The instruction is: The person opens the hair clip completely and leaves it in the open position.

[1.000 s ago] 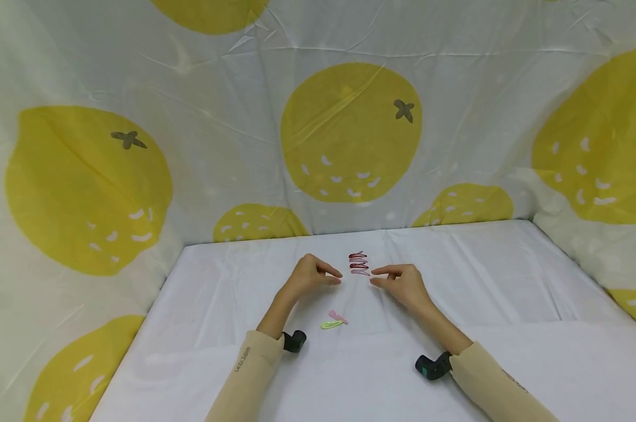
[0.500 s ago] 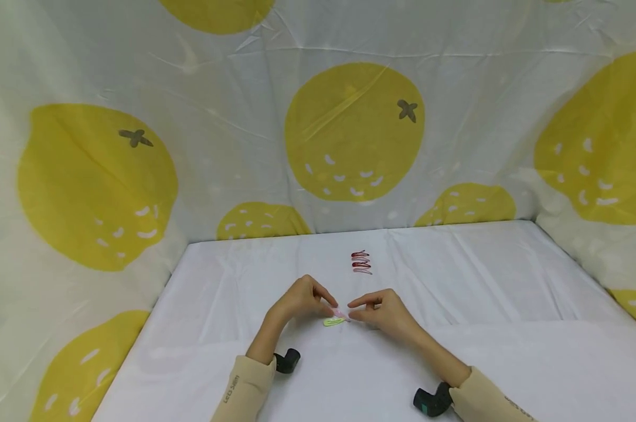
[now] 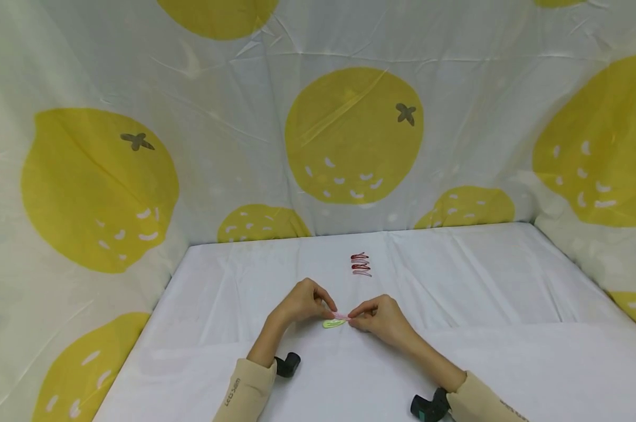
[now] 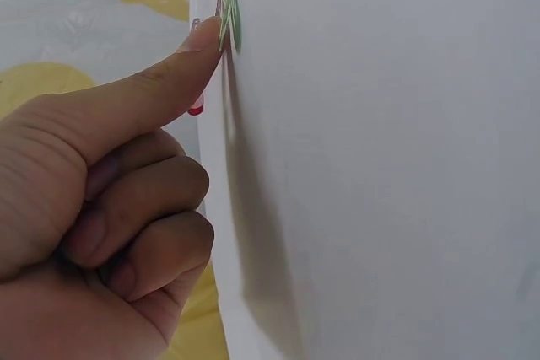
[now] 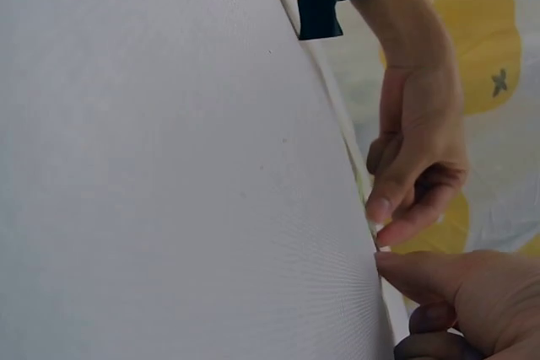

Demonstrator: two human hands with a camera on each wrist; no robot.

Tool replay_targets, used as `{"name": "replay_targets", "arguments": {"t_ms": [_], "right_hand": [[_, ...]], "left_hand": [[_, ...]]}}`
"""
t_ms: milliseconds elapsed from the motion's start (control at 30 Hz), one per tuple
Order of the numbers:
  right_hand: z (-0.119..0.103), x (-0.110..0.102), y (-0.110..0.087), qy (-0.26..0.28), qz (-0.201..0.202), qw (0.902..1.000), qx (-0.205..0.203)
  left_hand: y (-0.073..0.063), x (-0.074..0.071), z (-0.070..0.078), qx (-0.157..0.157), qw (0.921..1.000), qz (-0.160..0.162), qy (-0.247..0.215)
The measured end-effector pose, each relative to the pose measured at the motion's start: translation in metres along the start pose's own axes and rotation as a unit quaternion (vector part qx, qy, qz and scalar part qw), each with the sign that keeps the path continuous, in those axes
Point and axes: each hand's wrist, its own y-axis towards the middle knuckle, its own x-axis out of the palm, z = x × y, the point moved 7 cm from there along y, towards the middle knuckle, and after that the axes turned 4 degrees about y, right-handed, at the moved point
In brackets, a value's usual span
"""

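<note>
A pink hair clip (image 3: pixel 341 316) lies between my two hands, low over the white tabletop. My left hand (image 3: pixel 308 300) pinches its left end between thumb and index finger, the other fingers curled in, as the left wrist view shows. From the other side, my right hand (image 3: pixel 385 318) pinches the right end with thumb and forefinger. Just in front of it a green hair clip (image 3: pixel 333 323) rests on the cloth; in the left wrist view this green clip (image 4: pixel 229 6) appears edge-on beside my thumb. Fingertips cover part of the pink clip.
Farther back, several red and pink hair clips (image 3: pixel 360 264) lie in a short column on the white cloth (image 3: pixel 455 281). A lemon-print curtain (image 3: pixel 233 146) rises behind and beside the table. Each wrist carries a black camera (image 3: pixel 288 364).
Both hands have come back toward me from the clip column to the pink and green clips. They now hold the pink clip, which has turned to lie more nearly level.
</note>
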Motion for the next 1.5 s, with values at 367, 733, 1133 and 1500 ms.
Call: {"name": "replay_targets", "arguments": {"t_ms": [367,733,1133,1500], "right_hand": [[-0.001,-0.005,0.000,-0.013,0.029,0.9995,0.007],[0.001,-0.015,0.001,-0.008,0.068,0.9975,0.020],[0.003,-0.024,0.007,0.026,0.070,0.9970,0.020],[0.000,-0.030,0.005,0.075,0.101,0.9920,-0.004]], "left_hand": [[0.003,0.004,0.001,0.007,1.0000,-0.006,0.000],[0.001,0.004,0.005,0.002,0.9997,0.015,-0.018],[0.003,0.003,0.005,-0.003,0.9976,0.041,-0.055],[0.003,0.001,0.013,0.014,0.9947,0.079,-0.065]]}}
